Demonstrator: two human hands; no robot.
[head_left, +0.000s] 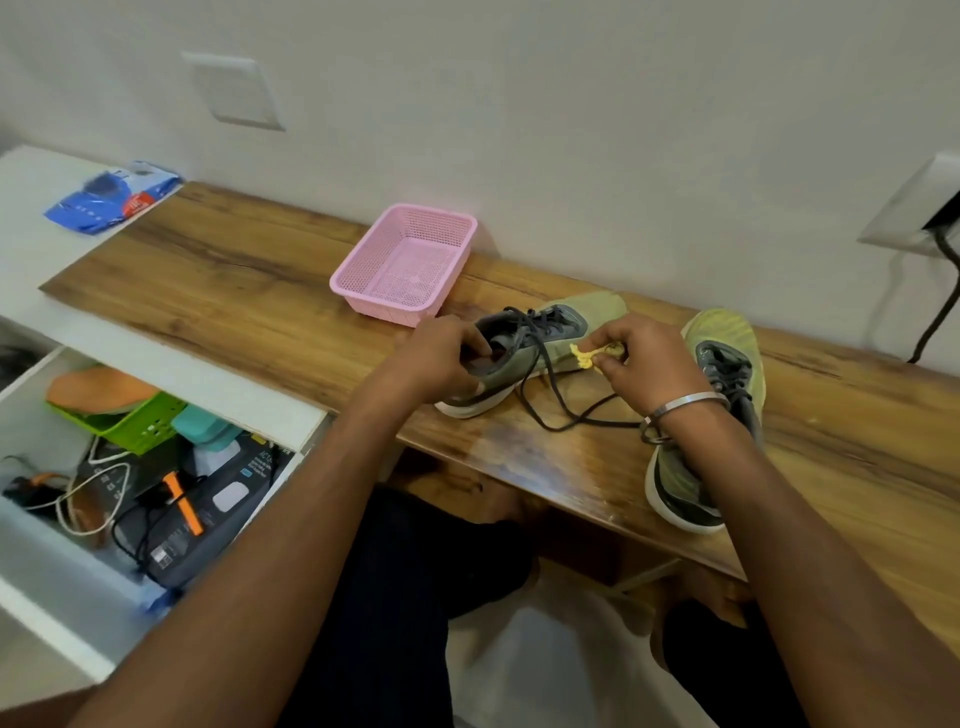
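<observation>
Two green-and-grey running shoes lie on the wooden desk (234, 291). The left shoe (566, 332) points toward the wall, its dark laces loose and trailing across the desk. My left hand (441, 358) grips its heel collar, fingers curled into the opening. My right hand (644, 364) pinches a small crumpled yellow cloth (584, 356) against that shoe's side. The right shoe (722, 364) lies partly under my right wrist, which wears a metal bangle.
An empty pink mesh basket (358, 280) stands by the wall behind the left shoe. An open white drawer (67, 613) at the left holds cables, a green basket and boxes. A blue packet (111, 197) lies on the white top. A wall socket with a plugged cable (935, 306) is at right.
</observation>
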